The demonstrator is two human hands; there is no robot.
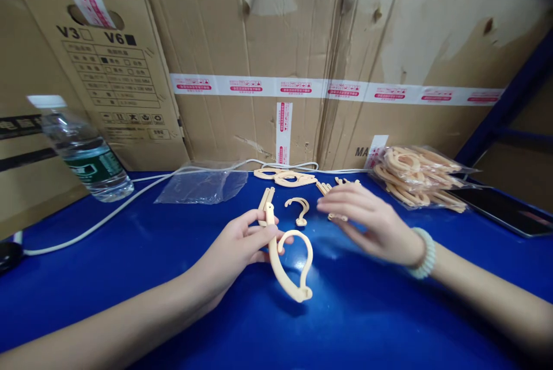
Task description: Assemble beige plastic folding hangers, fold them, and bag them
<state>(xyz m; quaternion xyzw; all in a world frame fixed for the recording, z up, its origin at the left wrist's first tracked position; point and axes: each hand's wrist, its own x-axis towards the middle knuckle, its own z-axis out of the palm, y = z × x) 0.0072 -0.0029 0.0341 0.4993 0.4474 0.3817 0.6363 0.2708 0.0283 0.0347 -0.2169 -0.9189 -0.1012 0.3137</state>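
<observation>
My left hand (254, 237) is closed around a beige plastic folding hanger piece (280, 269), a curved arm pinched between thumb and fingers. A curved hook (310, 252) meets the arm at its lower end and bends back toward my fingers. My right hand (371, 217) is held over small beige parts (337, 217), its fingers stretched out and slightly blurred; the hand partly hides these parts. Between the hands a loose beige hook (300, 208) lies on the blue table. Just behind my left fingers are straight beige arms (266, 197).
Beige hanger pieces (294, 178) lie at the back beside a clear plastic bag (201, 184). Bagged hangers (417, 177) are stacked at right near a dark phone (505, 208). A water bottle (93, 157) and white cable (99, 229) are at left. Cardboard boxes (250, 30) wall the back.
</observation>
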